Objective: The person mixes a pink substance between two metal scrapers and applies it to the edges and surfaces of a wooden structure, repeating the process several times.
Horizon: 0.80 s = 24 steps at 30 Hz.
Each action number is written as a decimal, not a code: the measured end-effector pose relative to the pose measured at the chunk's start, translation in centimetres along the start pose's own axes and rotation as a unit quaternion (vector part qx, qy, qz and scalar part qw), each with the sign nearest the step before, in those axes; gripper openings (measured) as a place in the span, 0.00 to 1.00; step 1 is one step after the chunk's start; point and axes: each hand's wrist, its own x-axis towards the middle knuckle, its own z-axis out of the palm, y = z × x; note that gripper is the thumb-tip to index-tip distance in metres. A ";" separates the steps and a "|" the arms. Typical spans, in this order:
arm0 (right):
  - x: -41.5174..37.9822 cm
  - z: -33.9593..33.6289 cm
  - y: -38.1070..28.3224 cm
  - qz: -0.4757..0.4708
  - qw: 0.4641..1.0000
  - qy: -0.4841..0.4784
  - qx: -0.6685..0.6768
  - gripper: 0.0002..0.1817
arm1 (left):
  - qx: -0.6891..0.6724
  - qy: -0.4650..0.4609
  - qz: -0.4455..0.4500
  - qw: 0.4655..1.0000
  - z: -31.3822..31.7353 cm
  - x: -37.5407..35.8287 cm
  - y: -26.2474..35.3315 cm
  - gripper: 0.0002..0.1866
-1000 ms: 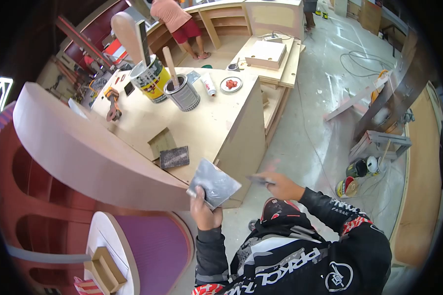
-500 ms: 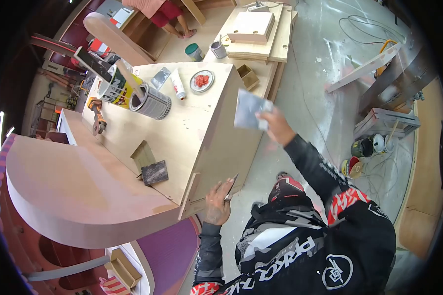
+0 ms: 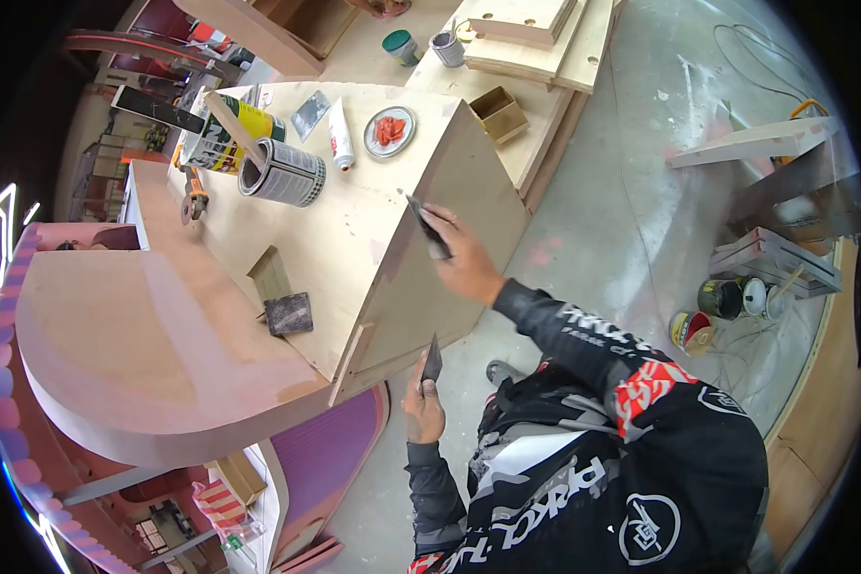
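My right hand grips a thin dark scraper, seen nearly edge-on at the edge of the wooden worktop. Lower down, beside the worktop's side panel, my left hand is closed on a small dark blade that points up. On the worktop lie a round lid with red paste, a white tube and a flat grey plate. An open metal can with a stick stands at the left of them.
An orange power tool and a yellow bucket are at the worktop's far left. A dark sanding block lies near the front. Past the worktop stands an open box. Paint cans are on the floor at right.
My right hand has moved left to the worktop's edge, its scraper turned from flat to edge-on. My left hand's blade now points up. The view has shifted, and the other person is mostly out of frame.
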 end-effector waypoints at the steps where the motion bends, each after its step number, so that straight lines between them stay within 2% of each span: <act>1: 0.0 -1.5 0.8 0.014 0.999 -0.021 0.026 0.30 | 0.011 0.014 0.007 1.000 0.0 0.1 0.3 0.28; 2: 0.2 -2.6 1.7 0.026 0.997 -0.044 0.052 0.29 | 0.013 0.017 0.003 1.000 0.0 0.2 0.4 0.28; 4: 3.5 -4.8 2.4 0.134 0.990 0.013 0.033 0.28 | -0.010 0.033 -0.006 0.999 0.1 -0.6 0.3 0.27; 6: 6.8 -5.4 5.1 0.042 0.993 0.106 -0.007 0.30 | -0.035 0.047 -0.013 0.998 0.7 -1.1 -1.6 0.27; 11: 8.4 -3.1 5.3 -0.015 0.995 0.090 -0.027 0.30 | -0.061 0.129 -0.045 0.989 1.1 -2.1 -3.3 0.24; 13: 6.1 -0.9 3.4 -0.010 0.996 0.089 -0.017 0.32 | -0.230 0.197 -0.144 0.942 0.8 -2.5 -2.8 0.21; 14: 4.9 0.1 2.7 -0.010 0.997 0.076 -0.012 0.34 | -0.230 0.201 -0.144 0.941 0.5 -2.5 -2.1 0.21; 15: 3.6 1.3 1.8 -0.012 0.997 0.073 -0.009 0.34 | -0.395 0.228 -0.130 0.880 -0.1 -2.1 0.3 0.20; 16: 2.4 2.5 0.8 -0.008 0.997 0.075 -0.021 0.35 | -0.548 0.247 -0.110 0.792 -0.5 -1.8 2.2 0.20; 17: 1.0 3.5 -0.3 -0.005 0.996 0.077 -0.033 0.35 | -0.549 0.250 -0.110 0.790 -1.1 -1.7 3.2 0.20; 19: -1.5 5.1 -2.6 0.002 0.998 0.052 -0.036 0.36 | -0.658 0.240 -0.129 0.702 -2.7 -1.2 4.5 0.19; 21: -3.9 5.8 -4.2 0.005 0.999 0.028 -0.042 0.36 | -0.680 0.229 -0.127 0.685 -3.6 -0.6 4.8 0.15; 23: -5.9 5.9 -5.4 0.011 0.999 -0.042 0.023 0.35 | -0.706 0.208 -0.135 0.664 -4.1 0.1 4.4 0.14; 24: -6.3 4.8 -6.2 0.012 0.991 -0.107 0.084 0.35 | -0.725 0.185 -0.138 0.649 -4.3 0.4 3.8 0.13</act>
